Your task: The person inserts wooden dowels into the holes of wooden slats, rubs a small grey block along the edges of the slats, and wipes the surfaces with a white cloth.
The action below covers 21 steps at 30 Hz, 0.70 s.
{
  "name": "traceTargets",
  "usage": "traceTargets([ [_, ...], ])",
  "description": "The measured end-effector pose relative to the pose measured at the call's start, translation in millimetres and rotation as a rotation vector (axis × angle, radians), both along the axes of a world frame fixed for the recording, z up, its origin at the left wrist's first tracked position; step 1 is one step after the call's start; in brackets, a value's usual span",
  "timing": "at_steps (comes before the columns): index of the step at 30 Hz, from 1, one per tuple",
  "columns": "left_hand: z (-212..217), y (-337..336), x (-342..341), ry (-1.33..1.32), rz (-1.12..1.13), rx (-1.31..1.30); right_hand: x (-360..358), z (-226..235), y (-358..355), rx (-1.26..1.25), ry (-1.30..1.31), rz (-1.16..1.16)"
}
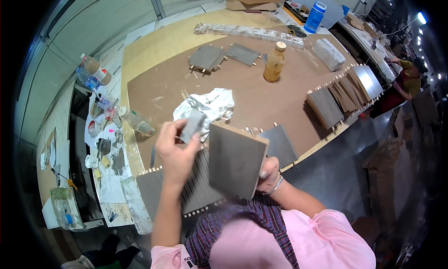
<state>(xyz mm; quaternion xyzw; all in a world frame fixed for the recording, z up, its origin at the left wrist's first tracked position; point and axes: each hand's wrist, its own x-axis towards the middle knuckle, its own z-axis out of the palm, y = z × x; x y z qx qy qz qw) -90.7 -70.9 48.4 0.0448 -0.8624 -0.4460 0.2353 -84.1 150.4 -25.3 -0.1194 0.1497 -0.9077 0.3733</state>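
My left hand is closed on a small flat grey piece, perhaps folded sandpaper, held just left of a panel. The panel is dark grey-brown with a paler edge. It is tilted up in front of me, and my right hand grips its right side. Beneath it a row of grey panels stands on edge, with light dowel pegs along their ends. Behind my left hand lies a crumpled white cloth. Another grey panel lies flat beyond my right hand.
Flat pegged panels lie toward the back of the brown tabletop. An amber bottle stands near a long stained bar. Stacked pegged panels line the right edge. Bottles stand at left. A person is far right.
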Motion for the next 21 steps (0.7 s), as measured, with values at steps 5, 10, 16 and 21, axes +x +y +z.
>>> traceTargets([
  [5,-2.7,1.9,15.4,0.138,-0.185,-0.095,-24.7,-4.9,6.6,-0.253,-0.337,0.121],
  [10,4.9,37.4,37.3,0.287,-0.477,-0.304,-46.9,3.0,-7.2,-0.214,-0.342,-0.032],
  [16,3.8,47.7,35.1,0.315,-0.553,-0.361,-45.2,17.3,-6.6,-0.085,-0.352,-0.131],
  [21,-2.5,29.0,37.5,0.251,-0.492,-0.443,-45.2,19.3,-5.6,-0.041,-0.384,-0.204],
])
